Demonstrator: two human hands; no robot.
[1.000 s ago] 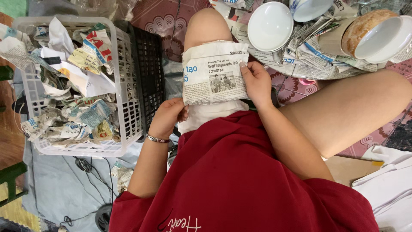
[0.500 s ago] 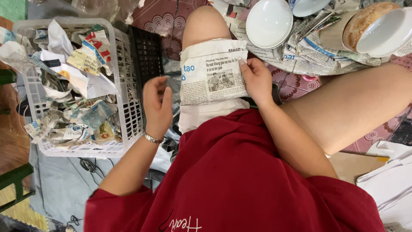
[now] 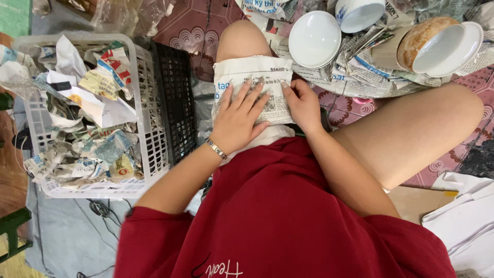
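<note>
On the seated person's thigh, centre: folded newspaper sheet (image 3: 253, 90), long axis running left to right across the leg. At left: white plastic basket (image 3: 149, 149) of crumpled paper, beside a black crate (image 3: 177, 108). Far right: white bowls (image 3: 314, 39) on spread newspaper. Left hand (image 3: 239, 119), fingers spread, flat on the sheet, covering more of it; right hand (image 3: 303, 105) pressing its right edge, fingers loosely together

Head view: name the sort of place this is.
Probably a home floor used for packing crockery. A white basket holds paper-wrapped bundles, white bowls sit on spread newspaper, and both hands, left hand and right hand, press a newspaper sheet on the lap.
</note>
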